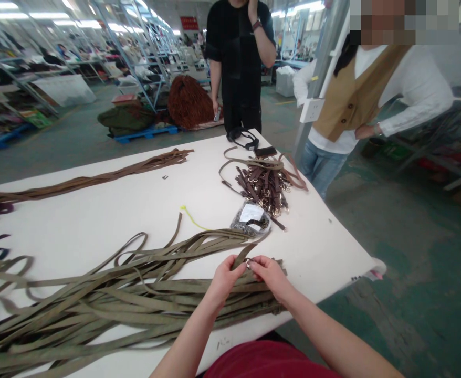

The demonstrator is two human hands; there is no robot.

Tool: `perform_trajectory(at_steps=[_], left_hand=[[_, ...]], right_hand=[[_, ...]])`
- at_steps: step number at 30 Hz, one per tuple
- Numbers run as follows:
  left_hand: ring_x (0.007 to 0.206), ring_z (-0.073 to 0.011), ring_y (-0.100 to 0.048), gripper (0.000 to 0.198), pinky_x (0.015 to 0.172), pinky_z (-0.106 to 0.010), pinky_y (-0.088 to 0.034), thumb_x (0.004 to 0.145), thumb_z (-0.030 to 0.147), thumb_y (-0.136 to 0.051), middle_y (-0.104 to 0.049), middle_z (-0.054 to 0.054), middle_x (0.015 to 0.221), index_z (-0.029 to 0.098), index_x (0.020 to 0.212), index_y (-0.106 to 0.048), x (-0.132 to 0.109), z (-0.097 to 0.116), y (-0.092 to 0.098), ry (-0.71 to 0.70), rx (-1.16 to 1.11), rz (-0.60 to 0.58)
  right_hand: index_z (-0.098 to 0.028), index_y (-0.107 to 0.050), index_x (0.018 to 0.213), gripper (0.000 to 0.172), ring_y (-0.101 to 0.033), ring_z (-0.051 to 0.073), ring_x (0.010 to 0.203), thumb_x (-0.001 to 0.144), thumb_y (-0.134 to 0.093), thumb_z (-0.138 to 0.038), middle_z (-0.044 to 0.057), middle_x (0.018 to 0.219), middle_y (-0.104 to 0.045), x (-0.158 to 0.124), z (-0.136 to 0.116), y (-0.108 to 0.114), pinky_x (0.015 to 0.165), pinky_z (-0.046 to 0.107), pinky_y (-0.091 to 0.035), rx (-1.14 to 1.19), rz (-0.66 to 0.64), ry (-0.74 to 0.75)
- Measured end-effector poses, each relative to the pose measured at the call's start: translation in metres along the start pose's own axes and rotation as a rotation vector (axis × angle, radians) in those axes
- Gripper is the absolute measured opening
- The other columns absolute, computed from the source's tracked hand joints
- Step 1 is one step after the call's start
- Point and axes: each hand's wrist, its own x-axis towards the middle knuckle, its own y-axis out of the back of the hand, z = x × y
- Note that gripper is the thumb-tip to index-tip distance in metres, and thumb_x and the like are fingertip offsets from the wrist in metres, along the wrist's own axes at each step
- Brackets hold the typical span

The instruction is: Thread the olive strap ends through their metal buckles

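Pinching an olive fabric strap (pixel 244 254) between thumb and fingers, the left hand (pixel 226 274) is nearly closed, and the strap rises past its fingertips toward the far side. Just to the right, the right hand (pixel 270 271) has thumb and fingers drawn together on a small metal piece (pixel 248 264), which lies between the two hands. Below them, loose olive straps (pixel 136 304) spread left across the near worktop (pixel 313 247); a plastic bag (pixel 250 216) rests just beyond.
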Motion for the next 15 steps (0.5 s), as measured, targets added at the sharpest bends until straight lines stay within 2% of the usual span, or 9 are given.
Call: perform_trajectory(at_steps=[3,6,8,10,13,15], left_hand=[[0.06,-0.0099,-0.044,0.032,0.057,-0.021,-0.035,0.069,0.043,-0.052,-0.057,-0.001,0.071,0.014,0.082,-0.055,-0.0008,-0.0002,0.0036,0.029,0.0,-0.052],[0.054,-0.0076,-0.039,0.032,0.051,-0.019,-0.032,0.07,0.043,-0.051,-0.056,0.0,0.071,0.014,0.081,-0.054,-0.0015,0.0025,0.0076,0.073,-0.044,-0.082],[0.056,-0.0075,-0.04,0.032,0.051,-0.019,-0.032,0.068,0.042,-0.054,-0.056,-0.001,0.073,0.014,0.082,-0.055,-0.0021,0.0052,0.0092,0.065,-0.068,-0.078],[0.058,-0.0082,-0.041,0.033,0.053,-0.019,-0.033,0.067,0.042,-0.055,-0.056,-0.001,0.074,0.014,0.084,-0.055,-0.0031,0.0078,0.0093,0.049,-0.069,-0.083],[0.061,-0.0093,-0.044,0.033,0.055,-0.019,-0.034,0.065,0.043,-0.057,-0.056,0.0,0.072,0.014,0.083,-0.056,-0.0048,0.0094,0.0068,0.025,-0.046,-0.108],[0.061,-0.0095,-0.044,0.032,0.056,-0.02,-0.035,0.065,0.043,-0.056,-0.055,0.0,0.07,0.015,0.08,-0.056,-0.0052,0.0087,0.005,0.019,-0.034,-0.108]], right_hand=[[-0.02,-0.062,0.084,0.022,-0.048,0.011,0.056,0.07,-0.053,-0.035,-0.001,0.064,-0.058,0.0017,-0.0041,0.0037,0.055,0.025,-0.039,-0.23,0.032,0.134],[-0.022,-0.063,0.086,0.02,-0.054,0.014,0.067,0.07,-0.051,-0.028,0.0,0.072,-0.062,0.0008,-0.0062,0.0033,0.066,0.028,-0.042,-0.325,0.033,0.234],[-0.022,-0.063,0.087,0.022,-0.056,0.015,0.074,0.068,-0.052,-0.026,0.002,0.08,-0.063,-0.0011,-0.0061,0.0014,0.072,0.03,-0.043,-0.251,0.013,0.214],[-0.021,-0.061,0.091,0.026,-0.057,0.016,0.075,0.068,-0.051,-0.027,0.003,0.084,-0.064,-0.0037,-0.0056,-0.0001,0.073,0.031,-0.045,-0.09,-0.021,0.117],[-0.02,-0.06,0.09,0.027,-0.057,0.015,0.069,0.072,-0.049,-0.036,0.004,0.083,-0.063,-0.0066,-0.0068,0.0008,0.068,0.031,-0.046,0.086,-0.046,0.003],[-0.018,-0.06,0.084,0.026,-0.055,0.013,0.065,0.071,-0.052,-0.039,0.003,0.077,-0.062,-0.0066,-0.0098,0.0034,0.064,0.028,-0.045,0.105,-0.009,0.009]])
